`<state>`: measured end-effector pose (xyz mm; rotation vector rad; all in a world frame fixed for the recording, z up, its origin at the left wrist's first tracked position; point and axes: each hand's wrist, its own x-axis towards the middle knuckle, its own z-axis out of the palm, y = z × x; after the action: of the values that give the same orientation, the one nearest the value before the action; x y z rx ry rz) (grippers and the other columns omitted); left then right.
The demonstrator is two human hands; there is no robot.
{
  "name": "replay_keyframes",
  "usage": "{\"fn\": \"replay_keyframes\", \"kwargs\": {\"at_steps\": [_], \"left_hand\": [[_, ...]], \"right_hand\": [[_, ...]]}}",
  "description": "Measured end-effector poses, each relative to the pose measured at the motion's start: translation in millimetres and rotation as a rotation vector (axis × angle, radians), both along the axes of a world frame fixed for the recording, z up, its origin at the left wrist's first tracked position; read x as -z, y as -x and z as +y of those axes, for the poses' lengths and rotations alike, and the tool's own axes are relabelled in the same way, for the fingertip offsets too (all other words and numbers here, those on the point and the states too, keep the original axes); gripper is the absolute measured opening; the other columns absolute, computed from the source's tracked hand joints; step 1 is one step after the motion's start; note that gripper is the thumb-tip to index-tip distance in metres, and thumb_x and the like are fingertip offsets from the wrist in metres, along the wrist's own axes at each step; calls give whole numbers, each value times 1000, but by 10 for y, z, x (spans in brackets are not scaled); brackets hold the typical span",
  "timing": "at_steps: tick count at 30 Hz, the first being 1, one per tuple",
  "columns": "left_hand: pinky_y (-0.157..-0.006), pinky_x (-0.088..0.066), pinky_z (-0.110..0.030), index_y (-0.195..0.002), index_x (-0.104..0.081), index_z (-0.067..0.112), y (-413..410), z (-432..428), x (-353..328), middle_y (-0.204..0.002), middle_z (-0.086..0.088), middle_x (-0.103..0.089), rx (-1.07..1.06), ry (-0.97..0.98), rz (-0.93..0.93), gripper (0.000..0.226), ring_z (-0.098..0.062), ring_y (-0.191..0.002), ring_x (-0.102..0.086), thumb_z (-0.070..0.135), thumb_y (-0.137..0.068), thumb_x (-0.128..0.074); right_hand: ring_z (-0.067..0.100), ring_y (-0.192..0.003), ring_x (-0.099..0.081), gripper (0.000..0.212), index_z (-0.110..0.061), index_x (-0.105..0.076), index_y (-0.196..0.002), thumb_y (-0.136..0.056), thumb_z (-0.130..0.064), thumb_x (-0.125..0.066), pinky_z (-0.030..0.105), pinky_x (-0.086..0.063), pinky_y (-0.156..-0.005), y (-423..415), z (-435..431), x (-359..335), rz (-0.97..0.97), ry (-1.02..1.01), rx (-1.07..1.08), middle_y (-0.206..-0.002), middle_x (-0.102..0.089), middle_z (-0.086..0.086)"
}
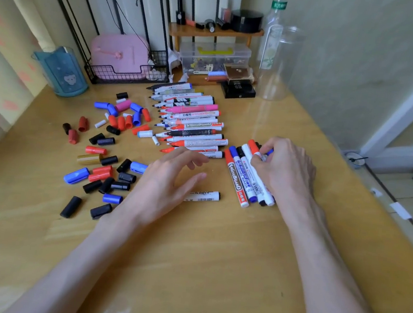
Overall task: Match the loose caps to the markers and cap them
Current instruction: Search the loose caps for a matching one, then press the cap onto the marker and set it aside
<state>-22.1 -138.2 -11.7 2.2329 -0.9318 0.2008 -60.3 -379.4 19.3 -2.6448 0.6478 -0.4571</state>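
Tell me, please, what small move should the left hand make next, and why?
Probably close the left hand on the black-ended marker lying under it: it lies apart from the capped markers, and loose black caps wait just left of it.

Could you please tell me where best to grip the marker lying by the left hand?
Pinch the marker across its white barrel near the barcode, from above. It lies flat and alone on the table, bare wood along both long sides, and the left hand covers its other end.
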Motion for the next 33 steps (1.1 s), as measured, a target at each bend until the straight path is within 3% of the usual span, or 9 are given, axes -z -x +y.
{"fn": "replay_keyframes", "kwargs": {"at_steps": [4, 7, 12, 18, 22, 26, 30, 33], "left_hand": [[-80, -44, -15, -122, -66, 27, -15, 105, -21, -109, 17, -64, -24, 14, -6, 23, -9, -104, -62, 38, -102, -64], [-80, -45, -19, -122, -66, 27, -24, 207, -35, -109, 18, -64, -45, 17, -4, 22, -10, -106, -63, 36, -102, -64], [-83, -51, -25, -123, -67, 27, -32, 469, -68, -112, 16, -65, -81, 20, -3, 24, -9, -107, -64, 35, -101, -67], [-78, -49, -26, -118, -69, 24, -79, 908, -68, -109, 14, -66, -172, 44, 14, 21, -9, -103, -65, 32, -99, -68], [-82, -53, -29, -117, -70, 24, -110, 1170, -65, -109, 10, -68, -236, 90, 25, 20, -15, -105, -66, 31, -99, -68], [-82, -53, -32, -115, -71, 24, -143, 1297, -34, -109, 10, -69, -271, 90, 12, 17, -14, -103, -66, 32, -100, -68], [-82, -52, -29, -113, -71, 23, -145, 1288, -10, -108, 12, -67, -271, 36, -10, 15, -8, -100, -65, 28, -99, -69], [-80, -52, -26, -115, -70, 24, -143, 1262, -1, -109, 14, -66, -253, 1, -31, 15, -6, -100, -63, 28, -100, -68]], "right_hand": [[32, -93, -66, 20, -23, -70, -109, -92, -33, -71, 31, -37, -67, 5, 22, 2, -21, 25, -17, -98, -73, 2], [30, -95, -64, 22, -21, -72, -109, -91, -34, -74, 32, -40, -69, -27, 51, 32, -122, 48, -94, -98, -70, 1], [13, -89, -53, 20, -30, -72, -101, -87, -42, -77, 32, -44, -78, -72, 255, 100, -221, -44, -482, -88, -58, -13], [7, -106, -52, 37, -36, -75, -105, -80, -62, -76, 31, -43, -98, -24, 581, 230, -25, -82, -852, -99, -63, -17], [11, -104, -51, 30, -38, -75, -105, -83, -58, -77, 38, -45, -95, -2, 662, 291, 54, -55, -886, -98, -61, -16], [9, -99, -55, 21, -36, -77, -104, -88, -49, -77, 39, -49, -89, -28, 691, 326, 14, -57, -881, -94, -63, -15], [9, -100, -55, 24, -35, -78, -106, -88, -50, -76, 34, -46, -92, -60, 733, 363, -43, -8, -842, -96, -63, -16], [11, -99, -57, 23, -31, -78, -108, -89, -45, -77, 38, -46, -93, -105, 753, 398, -82, 36, -813, -97, -65, -14]]}}
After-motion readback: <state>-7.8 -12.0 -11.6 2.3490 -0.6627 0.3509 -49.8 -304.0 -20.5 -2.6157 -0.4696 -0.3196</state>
